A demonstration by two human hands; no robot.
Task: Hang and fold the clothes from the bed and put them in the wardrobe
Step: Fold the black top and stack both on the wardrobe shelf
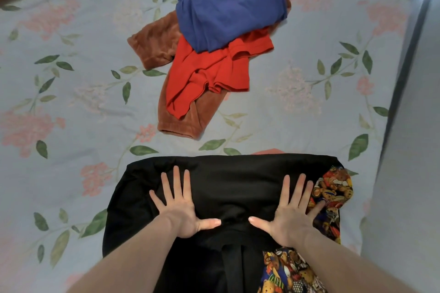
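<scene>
Both hands, left hand [183, 211] and right hand [291, 213], press flat with fingers spread on a black garment [228, 188] laid on the bed [71, 107]; folding appears barely begun. Blue [228, 5], red [209, 74] and brown [154, 43] clothes remain heaped beyond; wardrobe unseen.

On the bed sheet [71, 102] there are five garments: one black garment [226, 185] near, one bear-print garment [333, 197] at its right, and far, in one pile, one blue garment [226, 7], one red garment [214, 71] and one brown velvet garment [154, 43]. Two hands: left hand [183, 211], right hand [290, 216].
</scene>
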